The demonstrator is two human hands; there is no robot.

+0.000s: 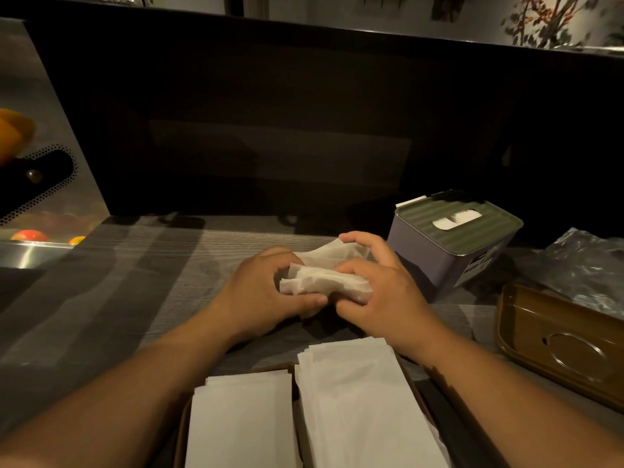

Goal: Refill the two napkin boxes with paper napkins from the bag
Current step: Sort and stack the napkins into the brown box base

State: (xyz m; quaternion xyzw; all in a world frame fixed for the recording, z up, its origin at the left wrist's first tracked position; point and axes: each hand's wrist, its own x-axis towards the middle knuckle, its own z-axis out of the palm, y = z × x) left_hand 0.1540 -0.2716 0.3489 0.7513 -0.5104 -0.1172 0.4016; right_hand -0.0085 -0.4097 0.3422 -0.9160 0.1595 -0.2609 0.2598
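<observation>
Both hands hold a crumpled bundle of white paper napkins point(322, 280) above the grey counter. My left hand point(260, 292) grips its left end, my right hand point(381, 285) curls around its right end. Below my forearms an open box point(293, 369) holds two flat stacks of white napkins point(358, 403), side by side. A closed napkin box point(449, 251) with a green ribbed lid stands tilted at the right, a napkin showing in its slot. A brown lid point(557, 346) lies upside down at the far right. The crinkled clear plastic bag point(584, 261) lies behind that lid.
A dark raised partition point(304, 130) runs across the back of the counter point(135, 282). At the left stands a metal panel point(50, 184) with perforations, with orange and red fruit beside it.
</observation>
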